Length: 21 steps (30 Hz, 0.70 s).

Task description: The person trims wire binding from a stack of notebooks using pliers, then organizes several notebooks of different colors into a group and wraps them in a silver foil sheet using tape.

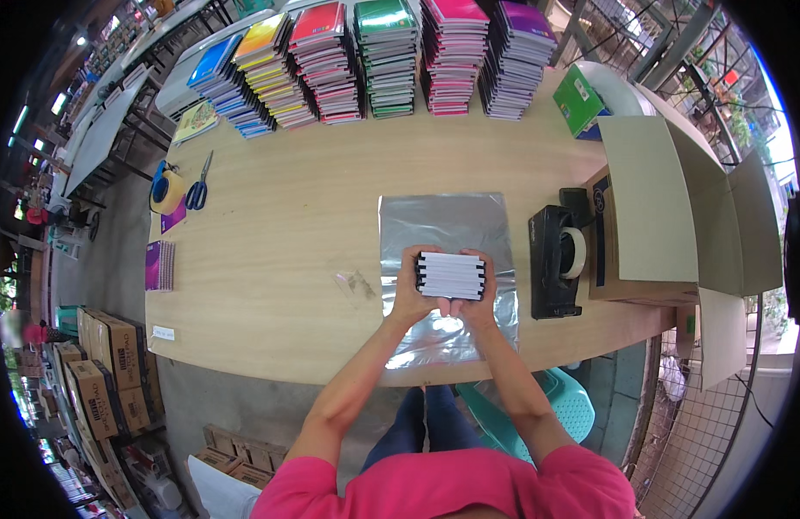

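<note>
Between my two hands is a stack of small notebooks [451, 275], its white page edges and black bindings turned up toward me. My left hand [410, 292] is wrapped around the stack's left end, and my right hand [484, 298] grips the right end. Some fingertips meet below its near side. The stack is over a shiny silver plastic sheet [443, 216] that lies flat near the table's front edge. Whether the notebooks rest on the sheet or are held just above it, I cannot tell.
Tall notebook stacks in several colours, one green [386, 60], line the table's [279, 259] far edge. On the right are a black tape dispenser [551, 268] and an open cardboard box [646, 233]. Scissors [198, 186], tape rolls [166, 192] and a purple spiral notebook [159, 265] lie left.
</note>
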{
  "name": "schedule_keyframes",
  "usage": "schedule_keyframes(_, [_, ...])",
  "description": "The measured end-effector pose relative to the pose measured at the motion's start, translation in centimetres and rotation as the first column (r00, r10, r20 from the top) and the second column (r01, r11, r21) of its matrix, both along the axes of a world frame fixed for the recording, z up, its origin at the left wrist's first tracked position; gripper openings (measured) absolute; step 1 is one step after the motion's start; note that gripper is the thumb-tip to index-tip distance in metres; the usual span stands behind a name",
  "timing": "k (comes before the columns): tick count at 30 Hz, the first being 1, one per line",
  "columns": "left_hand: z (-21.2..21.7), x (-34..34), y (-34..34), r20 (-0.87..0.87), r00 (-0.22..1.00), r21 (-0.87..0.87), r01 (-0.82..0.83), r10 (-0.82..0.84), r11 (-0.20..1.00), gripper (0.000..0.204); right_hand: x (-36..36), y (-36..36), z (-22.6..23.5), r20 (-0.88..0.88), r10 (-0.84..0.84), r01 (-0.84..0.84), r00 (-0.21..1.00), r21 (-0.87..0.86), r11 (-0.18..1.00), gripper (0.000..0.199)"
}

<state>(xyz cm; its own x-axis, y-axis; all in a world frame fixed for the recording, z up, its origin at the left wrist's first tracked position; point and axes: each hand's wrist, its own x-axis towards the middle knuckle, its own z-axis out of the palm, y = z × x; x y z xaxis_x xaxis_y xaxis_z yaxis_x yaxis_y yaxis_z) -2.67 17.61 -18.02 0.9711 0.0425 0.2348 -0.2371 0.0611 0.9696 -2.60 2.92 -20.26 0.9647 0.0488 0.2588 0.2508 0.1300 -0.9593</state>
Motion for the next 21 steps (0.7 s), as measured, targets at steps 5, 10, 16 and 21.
schedule_keyframes(5, [0.1, 0.3, 0.0, 0.060, 0.998, -0.026, 0.000, 0.001, 1.000, 0.105, 0.2, 1.5, 1.3, 0.003, -0.094, 0.092, 0.996, 0.151, 0.984, 0.091])
schedule_keyframes(10, [-1.3, 0.4, 0.5, 0.062, 0.998, 0.068, -0.032, 0.028, 0.997, 0.094, 0.4, 0.9, -0.6, -0.025, -0.089, 0.090, 0.996, 0.063, 0.994, 0.077])
schedule_keyframes(16, [0.1, 0.8, 0.1, -0.006, 0.998, -0.024, -0.061, 0.061, 0.998, 0.084, 0.5, 1.8, 0.4, -0.092, -0.101, 0.116, 0.991, 0.171, 0.978, 0.066])
schedule_keyframes(21, [-1.0, 0.5, 0.8, -0.133, 0.989, 0.068, 0.066, -0.057, 0.995, 0.090, 0.6, 0.9, -3.7, -0.219, -0.094, 0.138, 0.971, 0.199, 0.970, 0.059])
